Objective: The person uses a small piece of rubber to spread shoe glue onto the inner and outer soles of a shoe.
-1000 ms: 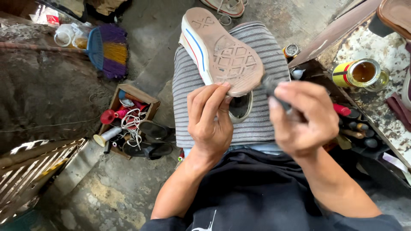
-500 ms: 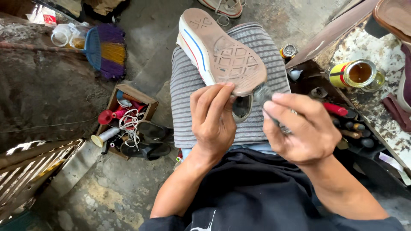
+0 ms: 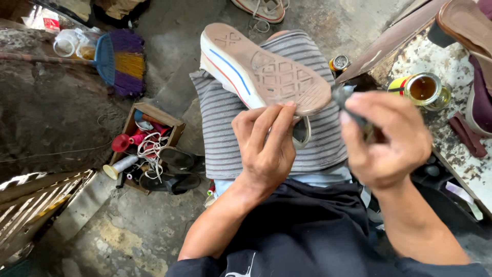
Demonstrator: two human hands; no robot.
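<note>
A white sneaker (image 3: 261, 72) with a tan sole, a blue and a red stripe lies sole-up on a grey striped cloth (image 3: 225, 118) over my lap. My left hand (image 3: 266, 143) grips the shoe's near end, fingers on the sole edge. My right hand (image 3: 384, 138) is closed on a thin dark tool (image 3: 344, 97), its tip beside the sole's near right edge. An open tin of amber glue (image 3: 423, 88) stands on the bench at the right.
A wooden box (image 3: 148, 149) of thread spools, cord and dark soles sits on the floor at left. A blue and purple broom (image 3: 120, 59) lies beyond it. Another sneaker (image 3: 261, 9) lies at the top. A small can (image 3: 339, 63) and brown shoes (image 3: 469, 31) occupy the right bench.
My right hand with the tool has moved up from near my lap to the sole's near right edge. My left hand keeps its grip on the shoe.
</note>
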